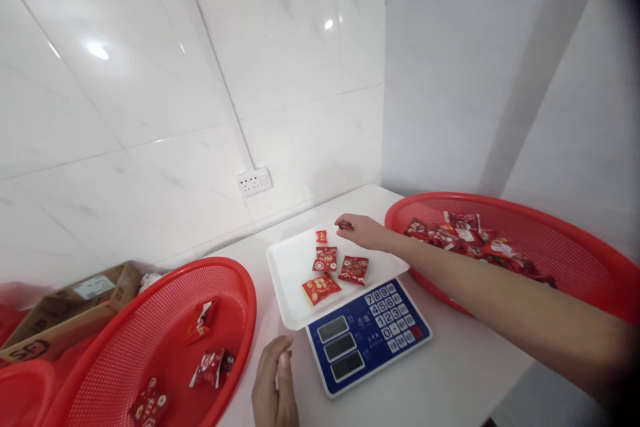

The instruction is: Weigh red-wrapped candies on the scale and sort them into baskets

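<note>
A white tray [293, 293] lies on top of a blue and white scale [370, 333]. Several red packets rest on the tray, among them a red-gold one [321, 287], a dark red one [354, 269] and a small orange-red one [321, 236]. Over the tray's back right part is my right hand [360, 230], its fingers closed round a small dark red packet [345, 225]. My left hand [276, 383] is at the scale's left front corner, thumb and fingers curved and apart, holding nothing.
To the right stands a big red basket [565, 227] with many red packets. Another red basket [165, 300] with several packets is at the left, beside a cardboard box [60, 327]. A socket [254, 181] is on the tiled wall.
</note>
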The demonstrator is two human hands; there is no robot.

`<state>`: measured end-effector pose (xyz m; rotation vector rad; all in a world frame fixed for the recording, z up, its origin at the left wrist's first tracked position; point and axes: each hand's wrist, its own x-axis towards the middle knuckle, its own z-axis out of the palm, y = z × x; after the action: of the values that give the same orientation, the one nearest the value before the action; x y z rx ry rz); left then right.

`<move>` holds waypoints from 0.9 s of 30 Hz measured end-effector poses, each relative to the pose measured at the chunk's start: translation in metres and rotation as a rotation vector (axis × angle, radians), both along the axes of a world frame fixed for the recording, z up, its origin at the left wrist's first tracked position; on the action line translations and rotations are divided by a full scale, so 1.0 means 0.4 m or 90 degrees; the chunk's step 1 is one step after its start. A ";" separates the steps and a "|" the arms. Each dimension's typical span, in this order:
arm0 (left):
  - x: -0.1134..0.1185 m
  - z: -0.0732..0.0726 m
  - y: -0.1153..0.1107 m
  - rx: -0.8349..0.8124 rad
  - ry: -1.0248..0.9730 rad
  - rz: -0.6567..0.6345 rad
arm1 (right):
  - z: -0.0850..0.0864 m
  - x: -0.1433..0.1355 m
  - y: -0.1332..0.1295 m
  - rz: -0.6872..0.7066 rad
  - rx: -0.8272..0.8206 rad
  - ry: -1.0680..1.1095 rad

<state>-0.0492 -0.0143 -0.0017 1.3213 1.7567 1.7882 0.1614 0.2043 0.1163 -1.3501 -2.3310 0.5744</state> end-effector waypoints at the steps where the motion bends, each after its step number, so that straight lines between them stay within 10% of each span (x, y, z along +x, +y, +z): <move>1: 0.001 0.001 0.000 -0.001 -0.004 -0.001 | 0.003 0.007 -0.004 -0.002 0.000 -0.003; 7: 0.010 0.011 -0.003 -0.006 -0.024 -0.004 | 0.033 0.032 -0.076 0.185 -0.109 -0.168; 11: 0.012 0.015 -0.005 -0.002 -0.021 -0.006 | 0.039 0.025 -0.103 0.157 -0.047 -0.277; 21: 0.004 0.010 -0.002 -0.014 0.007 -0.014 | -0.002 -0.061 -0.196 0.323 0.079 -0.110; 27: 0.002 0.013 -0.004 -0.015 0.012 -0.015 | -0.035 -0.093 -0.185 0.219 0.140 -0.163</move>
<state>-0.0483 -0.0158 0.0037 1.3477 1.7587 1.7434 0.1241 0.1303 0.1024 -0.9780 -2.7657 0.2379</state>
